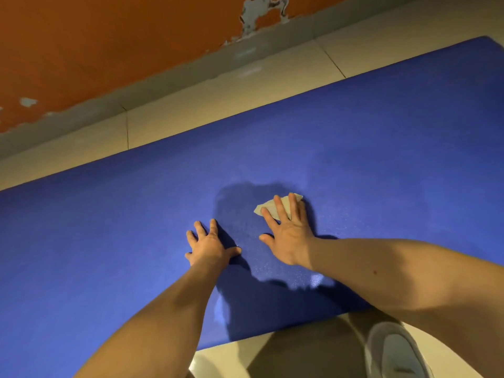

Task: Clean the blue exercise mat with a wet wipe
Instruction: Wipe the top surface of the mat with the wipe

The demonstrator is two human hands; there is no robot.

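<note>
The blue exercise mat (114,222) lies flat on the tiled floor and fills most of the view. A crumpled white wet wipe (268,206) sits on the mat near its middle. My right hand (287,236) presses on the wipe with straight, spread fingers; part of the wipe is hidden under them. My left hand (208,245) rests flat on the bare mat just left of the right hand, fingers spread, holding nothing. A darker, damp-looking patch of mat lies between and beyond the hands.
Beige floor tiles (218,96) run along the mat's far edge, below a grey skirting and an orange wall (109,45) with peeling paint. At the bottom right, a white shoe (395,353) stands on the floor beside the mat's near edge.
</note>
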